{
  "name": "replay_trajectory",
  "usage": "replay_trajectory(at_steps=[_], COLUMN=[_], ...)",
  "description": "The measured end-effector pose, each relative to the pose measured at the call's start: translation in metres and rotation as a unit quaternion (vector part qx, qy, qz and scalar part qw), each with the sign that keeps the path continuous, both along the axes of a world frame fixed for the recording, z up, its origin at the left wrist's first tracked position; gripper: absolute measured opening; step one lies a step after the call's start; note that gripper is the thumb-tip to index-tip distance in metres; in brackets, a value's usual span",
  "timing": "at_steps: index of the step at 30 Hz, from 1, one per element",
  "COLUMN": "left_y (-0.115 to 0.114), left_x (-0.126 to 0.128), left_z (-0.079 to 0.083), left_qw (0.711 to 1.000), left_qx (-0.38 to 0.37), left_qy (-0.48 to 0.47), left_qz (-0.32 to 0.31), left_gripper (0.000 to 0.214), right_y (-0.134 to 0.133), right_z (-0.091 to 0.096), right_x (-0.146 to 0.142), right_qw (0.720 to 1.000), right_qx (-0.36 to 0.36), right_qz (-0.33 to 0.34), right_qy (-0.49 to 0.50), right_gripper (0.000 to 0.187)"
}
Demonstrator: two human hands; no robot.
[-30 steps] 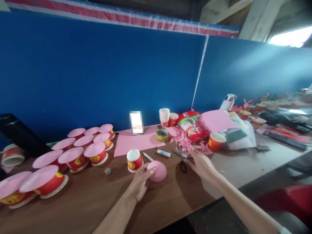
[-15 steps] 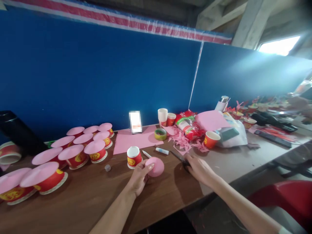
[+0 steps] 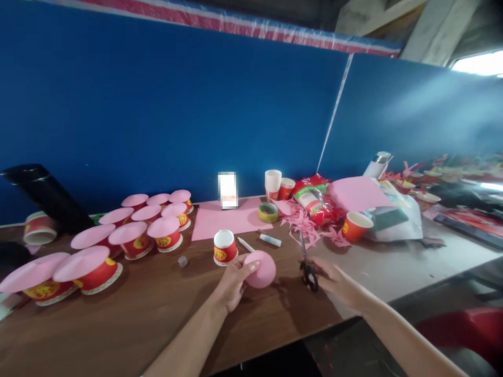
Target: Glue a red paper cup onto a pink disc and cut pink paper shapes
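Just above the brown wooden desk (image 3: pixel 157 309), the left hand (image 3: pixel 232 283) pinches a round pink paper disc (image 3: pixel 261 269), thumb on top to steady it. Beside it, the right hand (image 3: pixel 334 278) closes its grip on black-handled scissors (image 3: pixel 307 268), blades pointing away.

I'm looking at a craft workshop. A long surface (image 3: pixel 137 319) runs along a blue partition (image 3: pixel 157 104). Rows of upturned red paper cups (image 3: pixel 133 241) capped in pink stand on the left. Mid-scene lie a pink paper sheet (image 3: pixel 231 220), a cut pink circle (image 3: pixel 260 269), scissors (image 3: pixel 307 267), a glue stick (image 3: pixel 270 240), a tape roll (image 3: pixel 268 212) and pink offcuts (image 3: pixel 302 222). Far right, more decorated cups (image 3: pixel 416 180) crowd the same line.
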State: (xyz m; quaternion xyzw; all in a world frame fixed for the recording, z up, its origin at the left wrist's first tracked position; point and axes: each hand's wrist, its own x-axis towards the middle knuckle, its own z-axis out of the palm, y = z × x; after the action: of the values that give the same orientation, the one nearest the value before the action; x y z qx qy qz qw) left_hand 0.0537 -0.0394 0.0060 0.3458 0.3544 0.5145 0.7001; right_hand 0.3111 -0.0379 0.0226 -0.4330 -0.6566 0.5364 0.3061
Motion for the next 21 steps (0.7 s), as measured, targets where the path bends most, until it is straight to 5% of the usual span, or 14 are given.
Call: replay_trajectory(at_steps=[8, 21], left_y=[-0.001, 0.001], left_x=[0.000, 0.001], left_z=[0.001, 0.004], left_qw=[1.000, 0.997], left_qx=[-0.021, -0.035], left_qy=[0.003, 0.060], left_qz=[0.005, -0.041], left_gripper=[0.023, 0.024], right_y=[-0.003, -0.005], right_z=[-0.003, 0.011], right_x=[-0.032, -0.032], right_qw=[1.000, 0.993], right_qx=[-0.002, -0.035], right_qz=[0.018, 0.113], right_qy=[0.000, -0.020], right_gripper=[0.040, 0.029])
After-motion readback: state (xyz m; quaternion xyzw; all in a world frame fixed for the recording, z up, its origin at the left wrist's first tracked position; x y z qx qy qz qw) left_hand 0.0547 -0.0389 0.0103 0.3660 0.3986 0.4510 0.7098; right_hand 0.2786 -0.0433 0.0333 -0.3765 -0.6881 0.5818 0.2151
